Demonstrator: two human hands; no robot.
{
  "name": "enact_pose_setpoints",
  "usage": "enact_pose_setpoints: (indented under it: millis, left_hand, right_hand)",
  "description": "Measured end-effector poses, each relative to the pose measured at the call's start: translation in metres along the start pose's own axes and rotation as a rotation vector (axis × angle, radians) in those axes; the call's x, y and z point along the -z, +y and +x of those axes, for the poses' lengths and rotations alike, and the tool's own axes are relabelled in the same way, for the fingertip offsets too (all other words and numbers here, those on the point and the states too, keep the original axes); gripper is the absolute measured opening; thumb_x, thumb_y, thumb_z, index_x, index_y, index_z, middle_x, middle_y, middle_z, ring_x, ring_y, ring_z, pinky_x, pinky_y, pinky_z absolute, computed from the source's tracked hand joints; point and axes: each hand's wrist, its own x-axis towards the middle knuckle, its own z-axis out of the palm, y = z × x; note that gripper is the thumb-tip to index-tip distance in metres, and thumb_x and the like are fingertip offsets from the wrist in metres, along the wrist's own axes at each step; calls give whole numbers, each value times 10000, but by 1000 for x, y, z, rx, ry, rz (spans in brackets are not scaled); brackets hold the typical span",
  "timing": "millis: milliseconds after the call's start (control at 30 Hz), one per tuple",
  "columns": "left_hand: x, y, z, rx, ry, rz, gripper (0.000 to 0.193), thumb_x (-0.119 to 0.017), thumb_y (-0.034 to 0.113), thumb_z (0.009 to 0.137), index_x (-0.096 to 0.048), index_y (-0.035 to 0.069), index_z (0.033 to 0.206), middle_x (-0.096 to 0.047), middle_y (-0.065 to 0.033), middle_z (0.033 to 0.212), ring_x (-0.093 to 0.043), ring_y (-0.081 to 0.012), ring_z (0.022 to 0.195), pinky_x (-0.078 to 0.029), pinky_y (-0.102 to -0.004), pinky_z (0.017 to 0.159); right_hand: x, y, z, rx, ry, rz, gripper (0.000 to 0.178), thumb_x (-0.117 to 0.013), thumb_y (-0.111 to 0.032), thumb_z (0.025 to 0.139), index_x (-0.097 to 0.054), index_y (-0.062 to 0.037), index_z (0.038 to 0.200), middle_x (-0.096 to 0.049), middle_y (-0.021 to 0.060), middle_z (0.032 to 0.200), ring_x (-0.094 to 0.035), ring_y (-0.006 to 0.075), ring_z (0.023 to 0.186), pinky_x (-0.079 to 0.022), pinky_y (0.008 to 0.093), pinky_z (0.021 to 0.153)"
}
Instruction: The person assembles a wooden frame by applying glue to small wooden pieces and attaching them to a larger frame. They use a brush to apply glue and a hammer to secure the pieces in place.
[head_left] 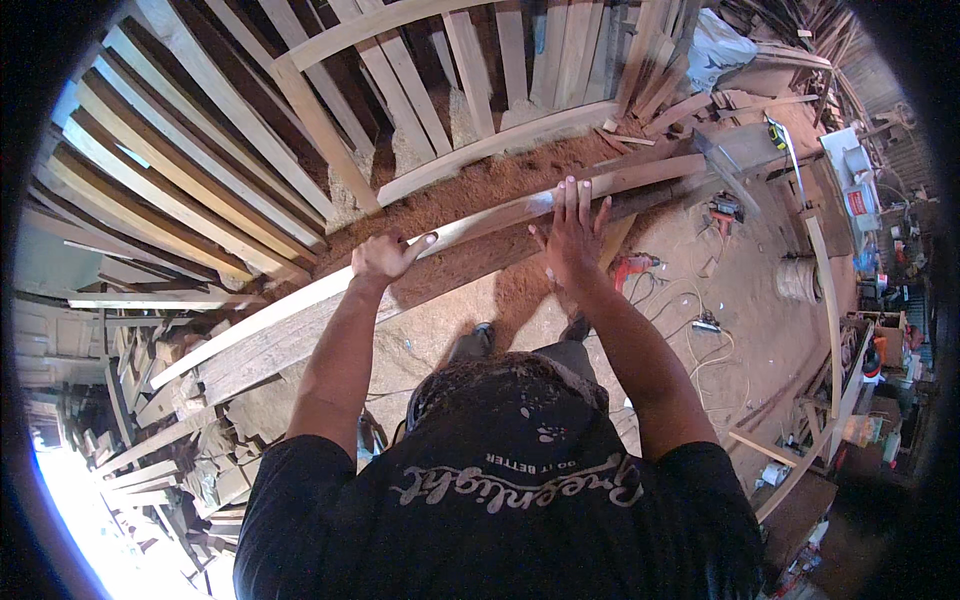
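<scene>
While sawdust covers the floor, one long plank lies across the bench: left hand curled on its edge, right hand pressed flat, five fingers spread. One red drill sits on the ground nearby.

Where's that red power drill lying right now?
In the head view, the red power drill lies on the sawdust-covered floor, to the right of the person's right hand and just below the long plank that both hands press on.

Black short-sleeved T-shirt, pale script print, sawdust-flecked; forearms bare.
</scene>
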Motion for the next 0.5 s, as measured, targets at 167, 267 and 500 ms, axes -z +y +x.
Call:
enact_pose_setpoints:
  millis: [167,267,500]
  left_hand:
    - [1,0,2,-10,-44,3,986,-347,946,823,-746,135,1215,-736,-228,1149,-695,-370,1143,-530,-510,997]
    - [1,1,3,-1,-31,25,991,-353,955,812,-741,143,1227,-737,-223,1153,-693,-373,1148,-528,-510,1000]
    - [-7,-2,4,5,-6,7,1007,-366,969,792,-745,138,1217,-740,-221,1146,-692,-374,1153,-529,-506,1000]
  right_hand:
    - [0,-14,0,-15,-131,-115,929,-622,-546,939,-274,20,1588,-205,197,1680,-112,369,1575,-59,653,1237]
    - [-2,-20,-2,-22,-99,-37,914,-612,-514,954,-247,30,1592,-198,205,1681,-111,372,1578,-62,649,1239]
    - [-2,-54,-20,14,-76,221,871,-604,-438,977,-224,55,1586,-185,228,1676,-160,420,1562,-110,673,1224]
